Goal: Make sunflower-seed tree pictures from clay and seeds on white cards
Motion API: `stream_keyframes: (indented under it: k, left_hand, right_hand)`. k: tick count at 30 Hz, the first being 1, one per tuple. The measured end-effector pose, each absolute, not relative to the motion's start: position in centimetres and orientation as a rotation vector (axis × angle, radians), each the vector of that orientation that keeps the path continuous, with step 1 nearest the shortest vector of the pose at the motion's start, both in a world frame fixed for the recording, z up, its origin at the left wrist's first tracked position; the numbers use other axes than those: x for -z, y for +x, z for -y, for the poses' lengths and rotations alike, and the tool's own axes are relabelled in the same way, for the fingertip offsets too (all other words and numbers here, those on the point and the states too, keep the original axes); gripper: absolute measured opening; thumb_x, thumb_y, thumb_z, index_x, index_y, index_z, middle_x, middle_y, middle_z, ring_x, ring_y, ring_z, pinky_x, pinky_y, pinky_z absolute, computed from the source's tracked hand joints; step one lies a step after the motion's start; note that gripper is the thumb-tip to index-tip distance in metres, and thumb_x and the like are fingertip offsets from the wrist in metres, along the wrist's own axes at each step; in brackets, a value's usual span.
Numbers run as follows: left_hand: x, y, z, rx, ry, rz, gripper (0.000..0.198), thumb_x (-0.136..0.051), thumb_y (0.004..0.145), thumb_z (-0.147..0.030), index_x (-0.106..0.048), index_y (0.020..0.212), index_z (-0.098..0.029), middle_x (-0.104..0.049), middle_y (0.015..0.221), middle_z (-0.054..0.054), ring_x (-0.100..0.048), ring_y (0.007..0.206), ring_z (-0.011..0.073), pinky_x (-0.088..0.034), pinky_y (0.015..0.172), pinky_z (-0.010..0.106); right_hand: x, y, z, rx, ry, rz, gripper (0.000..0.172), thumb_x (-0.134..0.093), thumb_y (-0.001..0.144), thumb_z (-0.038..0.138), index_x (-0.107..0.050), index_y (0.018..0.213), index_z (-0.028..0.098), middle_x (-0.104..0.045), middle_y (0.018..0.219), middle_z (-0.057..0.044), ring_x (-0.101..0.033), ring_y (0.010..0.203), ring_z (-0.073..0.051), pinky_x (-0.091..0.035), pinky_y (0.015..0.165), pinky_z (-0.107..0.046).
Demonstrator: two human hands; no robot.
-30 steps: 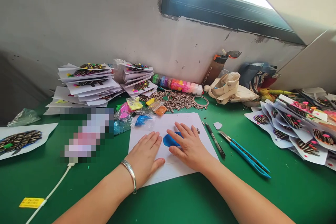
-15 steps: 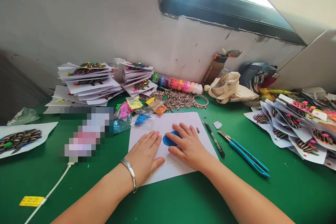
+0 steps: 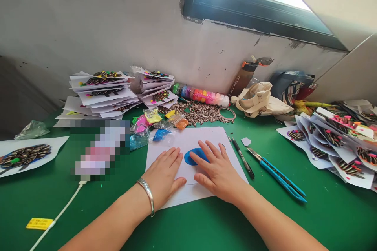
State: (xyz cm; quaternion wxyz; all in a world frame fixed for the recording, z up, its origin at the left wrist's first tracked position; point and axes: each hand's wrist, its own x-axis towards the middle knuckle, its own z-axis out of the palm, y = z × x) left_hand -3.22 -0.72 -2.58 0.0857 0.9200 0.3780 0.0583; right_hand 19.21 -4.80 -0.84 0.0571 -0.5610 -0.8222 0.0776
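Note:
White paper [image 3: 176,200] lies on the green table, with a flattened blue oval [image 3: 191,157] at its middle. My left hand [image 3: 166,176] rests flat on the paper's left side, fingers stretched out, a silver bangle at the wrist. My right hand [image 3: 218,170] is spread over the right part of the oval, its fingertips on or just above the blue and the paper. Neither hand holds anything. Part of the oval is hidden under the right fingers.
A pen [image 3: 243,158] and a blue-handled cutter [image 3: 278,175] lie right of the paper. Behind it are clay bags [image 3: 160,134] and loose seeds [image 3: 203,113]. Paper stacks [image 3: 108,100] stand back left, more papers [image 3: 338,145] at right. A cable [image 3: 63,215] runs at left.
My right hand has shifted slightly right and toward me, showing more of the blue oval. My left hand stays flat on the paper. The whole view has shifted a little.

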Motion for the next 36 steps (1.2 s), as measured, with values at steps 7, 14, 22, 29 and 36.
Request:
stream_keyframes:
  k: [7,14,22,29,36]
  left_hand:
    - [1.9,-3.2,0.7,-0.162,2.735,-1.103,0.058,-0.051,0.088,-0.043,-0.042,0.138,-0.014,-0.037,0.147,0.015,-0.032,0.136,0.0293,-0.030,0.112,0.046]
    - [2.4,-3.1,0.8,-0.152,2.752,-1.130,0.060,-0.051,0.088,-0.043,-0.041,0.138,-0.013,-0.037,0.147,0.014,-0.032,0.137,0.0292,-0.029,0.112,0.045]
    - [4.3,-3.4,0.7,-0.258,2.774,-1.140,0.061,-0.049,0.088,-0.044,-0.039,0.140,-0.015,-0.035,0.149,0.013,-0.030,0.138,0.0280,-0.027,0.113,0.044]
    - [2.3,-3.3,0.7,-0.155,2.735,-1.109,0.059,-0.049,0.089,-0.043,-0.041,0.139,-0.013,-0.036,0.148,0.015,-0.032,0.137,0.0296,-0.030,0.112,0.046]
    - [4.1,-3.5,0.7,-0.275,2.762,-1.110,0.061,-0.047,0.089,-0.046,-0.037,0.141,-0.017,-0.033,0.150,0.011,-0.029,0.138,0.0282,-0.027,0.113,0.045]
  right_hand:
    - [1.1,19.4,5.5,-0.121,-1.640,2.538,0.057,-0.033,0.092,0.059,-0.035,0.143,0.033,-0.018,0.156,-0.008,-0.013,0.141,-0.036,-0.010,0.107,-0.068]
    - [1.2,19.7,5.8,-0.112,-1.640,2.568,0.059,-0.030,0.093,0.058,-0.032,0.145,0.030,-0.016,0.156,-0.006,-0.010,0.142,-0.035,-0.008,0.108,-0.067]
    - [1.5,20.4,5.7,-0.084,-1.698,2.519,0.058,-0.033,0.093,0.056,-0.034,0.144,0.028,-0.017,0.156,-0.006,-0.014,0.141,-0.034,-0.013,0.109,-0.065]
    - [1.6,20.5,5.4,-0.043,-1.748,2.466,0.058,-0.033,0.093,0.056,-0.038,0.143,0.026,-0.022,0.155,-0.006,-0.015,0.141,-0.033,-0.013,0.110,-0.063]
    - [2.2,22.3,6.6,-0.106,-1.752,2.530,0.065,-0.037,0.092,0.058,-0.018,0.149,0.032,-0.017,0.156,-0.005,-0.015,0.141,-0.034,-0.014,0.110,-0.063]
